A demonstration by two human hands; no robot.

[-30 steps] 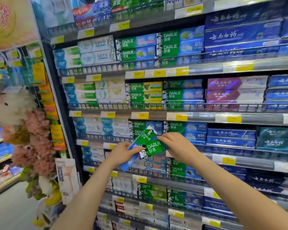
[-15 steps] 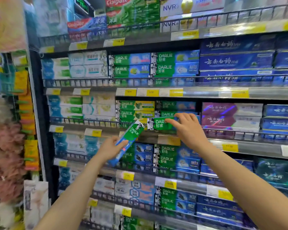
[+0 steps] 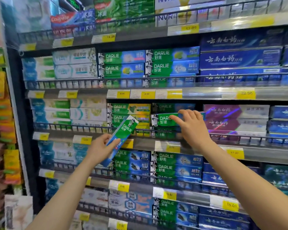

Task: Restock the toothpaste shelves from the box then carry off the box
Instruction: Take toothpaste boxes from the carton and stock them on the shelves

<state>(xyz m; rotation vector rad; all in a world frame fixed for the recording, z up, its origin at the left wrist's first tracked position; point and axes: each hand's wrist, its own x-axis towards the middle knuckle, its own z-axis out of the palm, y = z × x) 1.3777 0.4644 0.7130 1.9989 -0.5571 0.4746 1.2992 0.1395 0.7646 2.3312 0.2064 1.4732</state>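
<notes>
The right hand (image 3: 192,128) presses 1 green toothpaste carton (image 3: 165,120) into its stack on the middle shelf (image 3: 264,151), fingers (image 3: 176,117) fairly straight against its front face rather than wrapped round it. The left hand (image 3: 101,149) grips a second carton (image 3: 123,135) by its lower blue end, tilted up toward the same shelf, just left of the first. These cartons look light, stiff and smooth, likely easy to dent at the corners; a hold across the long narrow sides near the middle should steer them best over the wire rail (image 3: 90,128). The supply box is not in view.
</notes>
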